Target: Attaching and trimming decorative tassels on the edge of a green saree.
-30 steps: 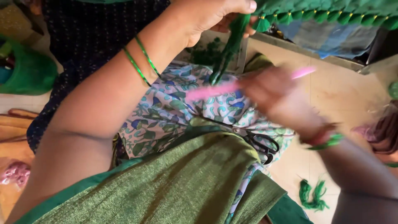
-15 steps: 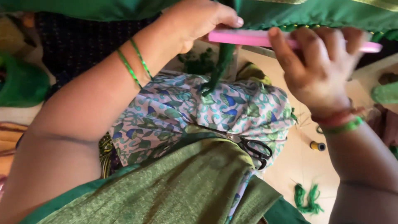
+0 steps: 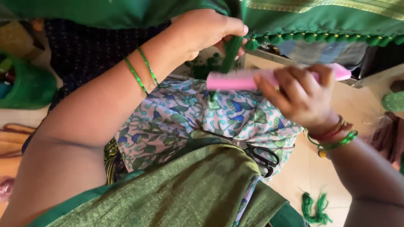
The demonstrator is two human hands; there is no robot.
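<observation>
The fingers (image 3: pixel 229 29) of the left hand (image 3: pixel 206 29) are closed around the top of a bunch of green thread (image 3: pixel 230 50), pinching it just under the edge of a green cloth (image 3: pixel 320 19) that hangs across the top of the head view. The thread hangs straight down from that grip. The right hand (image 3: pixel 301 98) has its fingers curled tight around the handle of a pink comb (image 3: pixel 235 79), which lies level across the picture, its toothed end touching the hanging thread just below the left hand. The comb's far end sticks out past the right hand, towards the right.

Along the lower edge of the green cloth runs a row of small green tassels (image 3: pixel 311 38) with yellow beads. Both wrists wear thin green bangles (image 3: pixel 141 71); the right wrist also has a red band.

Below the hands, the person's lap is covered by a patterned cloth (image 3: pixel 189 115) in white, blue and green, and over it lies a fold of olive green fabric (image 3: pixel 185 189). A pair of black-handled scissors (image 3: pixel 263 156) rests on the lap, at the edge of the olive fabric. On the floor (image 3: pixel 303 172) to the lower right lies a loose tuft of green thread scraps (image 3: pixel 315 208), well apart from the hands. A green bag (image 3: pixel 29 86) sits at the far left.
</observation>
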